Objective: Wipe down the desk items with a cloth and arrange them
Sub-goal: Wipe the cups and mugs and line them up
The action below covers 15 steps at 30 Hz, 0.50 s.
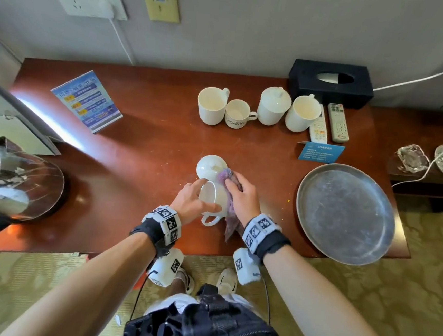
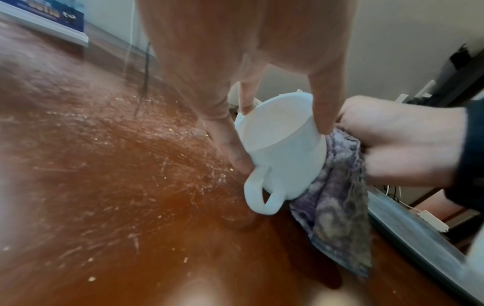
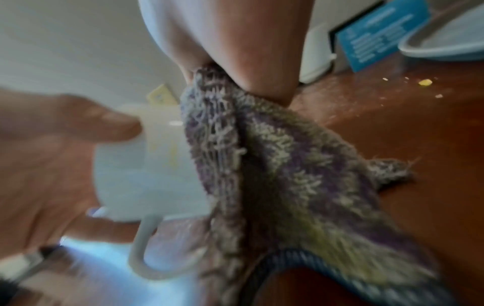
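Note:
My left hand (image 1: 195,199) grips a white mug (image 1: 213,198) by its rim, tilted above the red-brown desk (image 1: 140,166), handle pointing towards me. The left wrist view shows the mug (image 2: 282,149) pinched between the thumb and fingers (image 2: 323,103). My right hand (image 1: 242,193) holds a purple-grey cloth (image 1: 231,214) and presses it against the mug's right side; the cloth (image 3: 275,165) hangs down to the desk beside the mug (image 3: 146,165). A white lid (image 1: 209,166) lies just behind the mug.
Several white cups (image 1: 212,105) and a lidded mug (image 1: 272,105) stand at the back, with two remotes (image 1: 338,121) and a black tissue box (image 1: 331,82). A round metal tray (image 1: 345,213) lies right, a blue card (image 1: 321,152) behind it, a leaflet stand (image 1: 87,99) left, a kettle (image 1: 7,184) far left.

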Motion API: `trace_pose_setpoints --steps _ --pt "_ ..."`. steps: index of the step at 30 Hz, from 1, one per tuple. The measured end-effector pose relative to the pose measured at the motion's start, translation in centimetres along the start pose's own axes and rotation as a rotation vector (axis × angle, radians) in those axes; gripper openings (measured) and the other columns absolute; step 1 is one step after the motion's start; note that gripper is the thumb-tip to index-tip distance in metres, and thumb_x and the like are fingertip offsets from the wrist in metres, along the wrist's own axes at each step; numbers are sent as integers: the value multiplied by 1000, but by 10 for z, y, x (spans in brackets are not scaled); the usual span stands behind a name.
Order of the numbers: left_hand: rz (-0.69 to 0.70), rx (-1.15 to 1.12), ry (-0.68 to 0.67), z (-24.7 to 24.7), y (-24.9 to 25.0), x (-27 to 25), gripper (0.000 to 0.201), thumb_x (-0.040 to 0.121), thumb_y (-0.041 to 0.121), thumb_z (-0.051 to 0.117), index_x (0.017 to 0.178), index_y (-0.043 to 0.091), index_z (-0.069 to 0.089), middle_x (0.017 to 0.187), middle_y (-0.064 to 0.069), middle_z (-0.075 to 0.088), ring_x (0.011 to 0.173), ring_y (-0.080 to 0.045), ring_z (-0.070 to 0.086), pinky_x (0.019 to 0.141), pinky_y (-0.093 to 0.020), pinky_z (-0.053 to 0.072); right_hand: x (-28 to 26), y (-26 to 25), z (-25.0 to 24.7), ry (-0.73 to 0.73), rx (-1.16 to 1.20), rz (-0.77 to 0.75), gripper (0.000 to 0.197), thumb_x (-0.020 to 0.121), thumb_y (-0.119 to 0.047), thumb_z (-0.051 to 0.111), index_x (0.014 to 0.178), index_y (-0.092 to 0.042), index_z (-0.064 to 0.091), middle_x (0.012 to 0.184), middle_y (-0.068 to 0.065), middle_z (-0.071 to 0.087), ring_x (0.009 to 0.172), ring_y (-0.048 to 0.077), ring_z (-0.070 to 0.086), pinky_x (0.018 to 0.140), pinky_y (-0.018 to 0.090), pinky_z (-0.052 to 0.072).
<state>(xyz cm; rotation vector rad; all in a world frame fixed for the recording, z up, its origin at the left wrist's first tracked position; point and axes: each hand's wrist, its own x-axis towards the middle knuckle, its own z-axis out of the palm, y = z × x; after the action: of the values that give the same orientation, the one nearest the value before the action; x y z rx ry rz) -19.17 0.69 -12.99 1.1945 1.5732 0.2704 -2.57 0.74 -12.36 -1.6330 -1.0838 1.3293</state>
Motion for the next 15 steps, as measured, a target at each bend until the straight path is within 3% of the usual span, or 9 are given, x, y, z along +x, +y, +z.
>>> trace_pose_setpoints --steps 3,6,9,11,15 --pt "28 3 -14 -2 9 -10 112 47 58 82 147 30 38 132 -4 52 118 -26 54 93 -51 54 11 -5 -4 16 31 20 18 96 -12 59 102 -24 70 100 1 73 97 22 69 85 31 56" --pt "39 17 -32 -3 12 -12 110 52 55 81 149 28 37 131 -4 50 119 -24 52 96 -50 52 -7 -9 -5 -34 1 -18 27 97 -17 60 122 -22 67 110 -9 70 99 5 65 83 17 52" --pt "44 38 -42 -5 14 -12 112 50 58 78 149 28 36 132 -4 51 120 -25 53 97 -49 51 -29 0 -7 -73 -70 -100 37 97 -21 60 133 -24 62 130 -11 63 119 0 56 100 16 45" --pt "42 34 -39 -5 14 -14 110 52 52 80 150 26 35 136 -4 47 123 -24 48 102 -49 48 -33 6 -8 -76 -95 -141 37 97 -19 60 134 -22 61 134 -11 60 124 -2 52 105 14 40" --pt "49 -13 -37 -4 10 -13 102 60 42 83 149 26 36 138 -5 45 127 -25 45 103 -51 47 -15 3 -7 -53 -39 -75 33 98 -21 59 130 -20 64 118 -8 69 110 3 62 91 13 49"
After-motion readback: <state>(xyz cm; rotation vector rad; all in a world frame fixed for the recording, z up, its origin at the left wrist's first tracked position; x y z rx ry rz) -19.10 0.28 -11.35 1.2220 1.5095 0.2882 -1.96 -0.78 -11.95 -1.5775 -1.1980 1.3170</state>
